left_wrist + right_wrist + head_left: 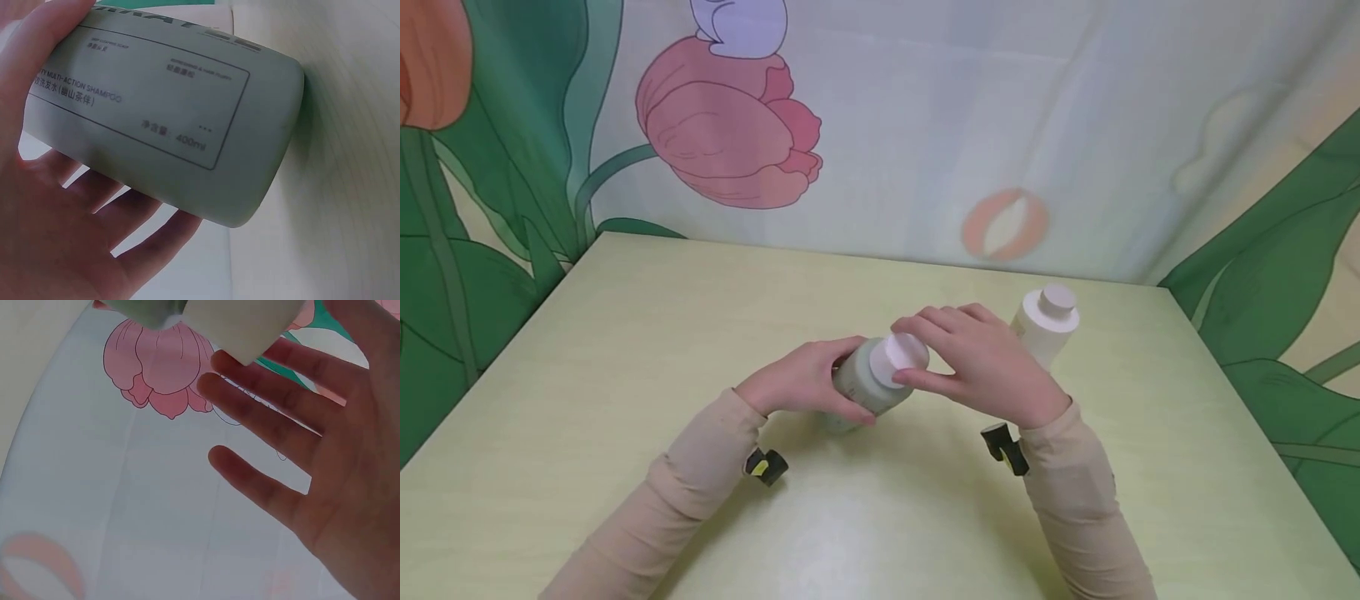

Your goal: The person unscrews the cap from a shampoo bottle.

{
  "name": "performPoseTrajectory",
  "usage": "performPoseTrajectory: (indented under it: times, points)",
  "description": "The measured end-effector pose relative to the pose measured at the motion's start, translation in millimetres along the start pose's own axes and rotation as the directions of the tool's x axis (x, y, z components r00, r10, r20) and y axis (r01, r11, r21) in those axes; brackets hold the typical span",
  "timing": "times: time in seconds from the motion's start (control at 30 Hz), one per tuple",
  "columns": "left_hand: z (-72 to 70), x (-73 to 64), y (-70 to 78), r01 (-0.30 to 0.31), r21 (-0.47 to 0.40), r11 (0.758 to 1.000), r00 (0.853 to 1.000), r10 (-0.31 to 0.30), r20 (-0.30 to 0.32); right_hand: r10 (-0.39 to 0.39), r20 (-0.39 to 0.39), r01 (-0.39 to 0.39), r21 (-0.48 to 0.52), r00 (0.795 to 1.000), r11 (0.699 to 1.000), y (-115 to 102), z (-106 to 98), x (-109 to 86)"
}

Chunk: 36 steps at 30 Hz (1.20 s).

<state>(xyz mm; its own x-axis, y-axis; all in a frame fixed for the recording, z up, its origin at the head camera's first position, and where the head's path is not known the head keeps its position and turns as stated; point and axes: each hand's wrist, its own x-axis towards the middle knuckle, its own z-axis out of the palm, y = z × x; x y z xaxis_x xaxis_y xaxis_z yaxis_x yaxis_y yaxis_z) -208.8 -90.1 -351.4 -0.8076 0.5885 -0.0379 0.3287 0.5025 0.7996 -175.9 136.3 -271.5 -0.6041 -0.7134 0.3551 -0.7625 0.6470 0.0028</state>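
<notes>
A grey-green shampoo bottle (867,385) leans over the table, its white cap (895,360) pointing up and to the right. My left hand (805,379) grips the body, thumb on one side and fingers on the other. Printed text and "400ml" show on the bottle's label (144,100) in the left wrist view, with the base close to the tabletop. At the top, my right hand (981,362) pinches the cap between thumb and fingertips. Its other fingers (262,419) spread out fairly straight beneath the cap in the right wrist view.
Behind the right hand stands a white bottle (1048,321) with a round cap, partly hidden by that hand. The pale wooden table (700,292) ends at a curtain (895,167) printed with flowers and leaves. Small black devices sit at both wrists.
</notes>
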Motion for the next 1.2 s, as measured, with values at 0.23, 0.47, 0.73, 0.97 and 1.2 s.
performPoseTrajectory:
  times: [0.23,0.47,0.73,0.97,1.2]
  points:
    - [-8.8,5.8,3.4,-0.013,0.024,1.0,1.0,0.014,-0.012,-0.061,0.047,0.059,0.045,0.997,0.997,6,-9,3.3]
    - [-18.0,11.3,7.5,-0.038,0.048,0.998,0.999,0.039,-0.023,0.019,0.015,-0.019,0.023,1.0,1.0,11,-13,10.8]
    - [-16.2,15.1,7.0,-0.053,0.049,0.997,0.998,0.054,-0.032,-0.021,-0.026,0.021,-0.008,0.999,1.0,14,-12,10.7]
    - [-3.2,7.8,0.2,-0.019,0.036,0.999,1.0,0.019,-0.015,-0.068,0.015,0.067,0.033,0.998,0.997,10,-4,-0.4]
    - [2.0,1.7,-2.9,-0.026,0.031,0.999,0.999,0.027,-0.026,-0.022,0.022,0.021,0.04,1.0,0.999,7,3,-0.4]
